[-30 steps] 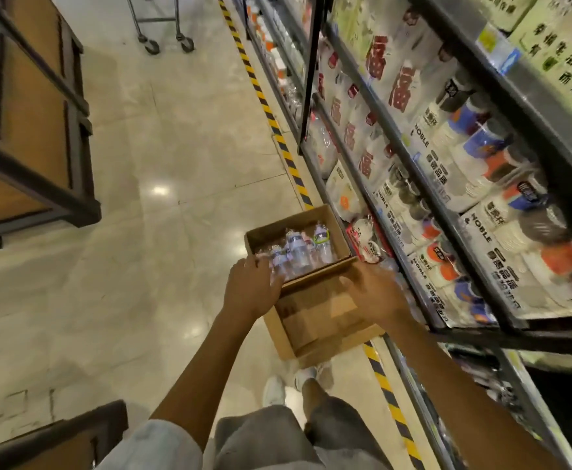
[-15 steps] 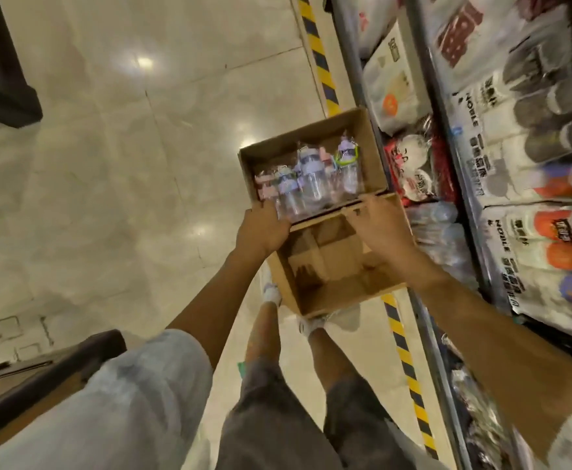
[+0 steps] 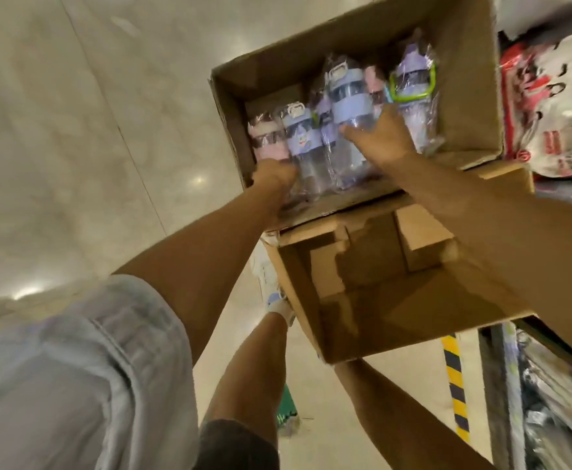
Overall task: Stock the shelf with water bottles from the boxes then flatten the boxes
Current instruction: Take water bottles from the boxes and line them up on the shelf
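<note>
An open cardboard box (image 3: pixel 464 62) on the floor holds several plastic-wrapped water bottles with blue, pink and purple lids. My left hand (image 3: pixel 274 174) reaches into its near left side and curls round the base of a small blue-lidded bottle (image 3: pixel 299 134). My right hand (image 3: pixel 384 137) grips the body of a taller blue-lidded bottle (image 3: pixel 345 96) in the middle. A purple bottle with a green strap (image 3: pixel 413 79) stands at the right. A second open box (image 3: pixel 362 300), with nothing in it, sits right against the first one, nearer to me.
Shelving with packaged goods (image 3: pixel 549 96) runs along the right, its lower shelf (image 3: pixel 549 401) by my right arm. Yellow-black tape (image 3: pixel 454 385) marks the floor beside it. My legs and white shoe (image 3: pixel 271 276) stand just left of the empty box. Pale tiled floor (image 3: pixel 91 130) spreads left.
I have bent down closer to the boxes. Both hands moved from the box edges into the far box and took hold of bottles.
</note>
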Demonstrator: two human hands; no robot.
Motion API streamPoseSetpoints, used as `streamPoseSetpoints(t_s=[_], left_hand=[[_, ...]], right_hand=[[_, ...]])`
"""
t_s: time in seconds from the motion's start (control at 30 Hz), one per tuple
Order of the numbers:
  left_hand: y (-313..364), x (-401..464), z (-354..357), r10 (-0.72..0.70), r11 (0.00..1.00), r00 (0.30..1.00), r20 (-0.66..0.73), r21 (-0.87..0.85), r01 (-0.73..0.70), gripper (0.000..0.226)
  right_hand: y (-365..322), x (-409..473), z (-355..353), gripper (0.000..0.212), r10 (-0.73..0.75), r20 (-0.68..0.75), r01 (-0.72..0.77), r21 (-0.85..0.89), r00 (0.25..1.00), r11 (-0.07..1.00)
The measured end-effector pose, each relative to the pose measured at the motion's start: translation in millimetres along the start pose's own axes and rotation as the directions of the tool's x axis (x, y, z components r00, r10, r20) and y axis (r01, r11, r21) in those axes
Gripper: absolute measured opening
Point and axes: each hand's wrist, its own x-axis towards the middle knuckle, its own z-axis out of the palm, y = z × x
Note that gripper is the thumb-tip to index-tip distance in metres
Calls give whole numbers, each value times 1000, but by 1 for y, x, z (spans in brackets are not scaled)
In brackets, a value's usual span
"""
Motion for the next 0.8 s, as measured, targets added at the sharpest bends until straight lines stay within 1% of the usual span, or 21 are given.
streamPoseSetpoints(t_s=[0.03,0.07,0.13,0.17,0.2,0.27,0.3,0.33,0.37,0.43,0.5,0.6,0.67,0.73,0.8], left_hand=[[-2,16,5,-8,1000,1000,15,-21,9,38],[-3,29,10,-19,999,999,36,-26,20,35],[-4,52,16,-27,998,998,51,-58,30,37],[-7,65,20,-23,996,999,43,-89,27,42],[-11,82,27,-37,993,999,33,-109,41,52],[-34,145,46,-89,985,996,-17,-149,85,93],[-41,163,54,-110,980,992,-59,-174,98,108],[-45,172,60,-119,974,990,-80,-201,101,117],[-42,163,61,-119,972,989,-83,-215,99,119],[-30,127,56,-113,979,987,-117,-180,91,103],[-34,131,59,-101,980,983,-150,-188,72,92],[-38,133,59,-87,977,983,-160,-208,53,87],[-39,131,57,-65,971,987,-150,-237,28,89],[-41,132,58,-51,960,993,-109,-278,19,102],[-50,152,63,-67,936,995,-75,-350,37,115]], right_hand=[[-2,7,9,118,16,14,-16,-4,1000,1000],[-3,14,17,115,35,20,-34,-16,999,999],[0,30,33,107,49,-8,-50,-68,999,996],[2,38,40,108,55,-39,-58,-88,998,994],[4,46,46,110,66,-75,-73,-103,995,992],[10,63,55,113,84,-116,-94,-90,990,991],[13,69,58,115,92,-116,-100,-74,989,992],[15,74,59,117,102,-116,-111,-68,988,992],[18,78,60,120,108,-121,-117,-66,987,991],[23,83,62,120,103,-131,-112,-61,986,992],[26,85,63,114,85,-131,-91,-40,988,995],[29,85,60,107,66,-116,-66,0,991,998],[27,82,56,102,69,-85,-66,31,994,997],[27,80,48,102,75,-73,-69,76,995,995],[28,76,39,103,80,-71,-70,132,994,989]])
